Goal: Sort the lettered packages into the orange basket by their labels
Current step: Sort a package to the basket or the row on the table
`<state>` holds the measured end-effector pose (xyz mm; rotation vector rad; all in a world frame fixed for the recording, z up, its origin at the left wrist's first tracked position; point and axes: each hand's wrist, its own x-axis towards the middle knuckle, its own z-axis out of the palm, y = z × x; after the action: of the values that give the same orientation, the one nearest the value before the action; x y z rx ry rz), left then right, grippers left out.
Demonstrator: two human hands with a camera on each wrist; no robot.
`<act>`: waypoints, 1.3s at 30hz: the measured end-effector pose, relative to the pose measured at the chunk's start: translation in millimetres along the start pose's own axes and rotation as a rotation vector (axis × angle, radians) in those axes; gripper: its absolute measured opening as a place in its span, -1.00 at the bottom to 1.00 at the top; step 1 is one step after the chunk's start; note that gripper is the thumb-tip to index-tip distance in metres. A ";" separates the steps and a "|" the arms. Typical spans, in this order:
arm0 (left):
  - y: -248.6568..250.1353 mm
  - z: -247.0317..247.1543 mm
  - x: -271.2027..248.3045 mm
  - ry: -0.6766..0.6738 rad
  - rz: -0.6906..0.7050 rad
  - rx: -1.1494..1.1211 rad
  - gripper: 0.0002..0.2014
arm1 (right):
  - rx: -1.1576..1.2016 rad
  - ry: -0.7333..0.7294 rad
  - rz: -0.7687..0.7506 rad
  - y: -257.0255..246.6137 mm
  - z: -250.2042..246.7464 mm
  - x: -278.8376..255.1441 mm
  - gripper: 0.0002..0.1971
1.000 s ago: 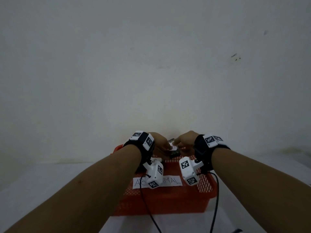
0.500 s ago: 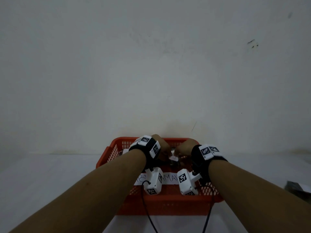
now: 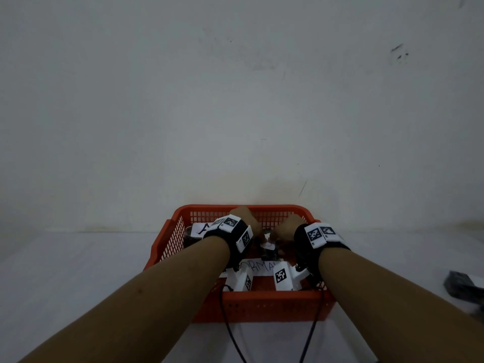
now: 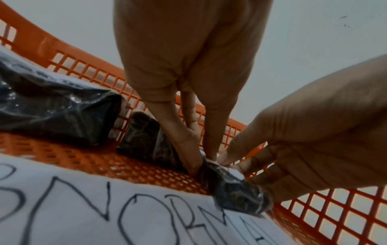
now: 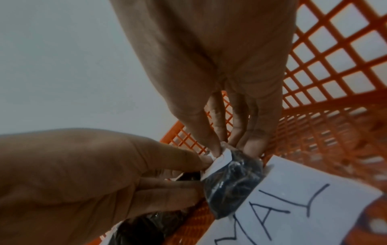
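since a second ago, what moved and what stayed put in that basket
Both hands carried the small black package down from above the far rim into the orange basket, onto the edge of the handwritten paper sign. The camera tilted, so more of the basket shows. The left hand and right hand keep their pinching grip on it. The larger black packages at the left lie as before.

dim, flat light all over, with a grey cast on the wall [image 3: 235, 100] and no hard shadows. the head view darkens toward its corners and bends straight lines at the edges. both wrist views are soft and smeared close up; the basket [image 5: 335, 66] mesh blurs, and the black wrap [image 4: 236, 195] shows faint glints.
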<state>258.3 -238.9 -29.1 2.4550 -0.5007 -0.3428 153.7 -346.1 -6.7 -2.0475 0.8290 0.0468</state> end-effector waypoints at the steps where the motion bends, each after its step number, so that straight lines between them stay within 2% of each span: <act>1: -0.9 0.4 2.5 0.002 -0.011 -0.012 -0.62 | 0.000 0.005 0.002 0.0 0.5 1.2 -0.76; 8: -2.7 0.0 -0.4 -0.003 0.005 -0.034 -0.66 | -0.016 0.005 -0.037 -1.0 3.4 3.2 -0.64; 10: -1.6 -1.9 -0.9 -0.010 0.021 -0.004 -0.70 | -0.050 0.010 -0.110 -3.6 1.0 1.2 -0.65; 12: 3.1 -7.0 -3.8 0.006 0.049 0.008 -0.73 | -0.166 0.105 -0.158 -9.2 -2.5 -1.0 -0.85; 15: 13.6 -27.0 -13.7 0.040 0.088 0.005 -0.79 | -0.251 0.257 -0.205 -23.7 -12.1 -7.0 -0.77; 17: 20.4 -45.5 -22.5 0.045 0.113 0.017 -0.80 | -0.265 0.254 -0.291 -35.7 -19.9 -14.1 -0.79; 21: 32.7 -86.7 -46.0 0.108 0.200 0.027 -0.82 | -0.314 0.244 -0.469 -58.0 -36.6 -41.4 -0.63; 24: 39.0 -116.0 -73.5 0.153 0.270 0.097 -0.79 | -0.394 0.230 -0.540 -68.2 -42.8 -69.6 -0.47; 28: 32.9 -141.2 -119.8 0.180 0.313 0.237 -0.63 | -0.515 0.171 -0.617 -70.6 -42.3 -115.4 -0.31; 34: -8.1 -157.7 -203.0 0.160 0.332 0.350 -0.44 | -0.582 0.035 -0.696 -53.4 -17.9 -187.5 -0.11; 39: -50.4 -154.6 -276.7 0.117 0.280 0.419 -0.41 | -0.489 -0.027 -0.819 -24.1 21.0 -237.5 -0.12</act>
<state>78.8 -4.2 96.4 2.7296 -0.9300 0.0276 -10.9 -193.5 77.4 -2.6962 -0.1070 -0.1962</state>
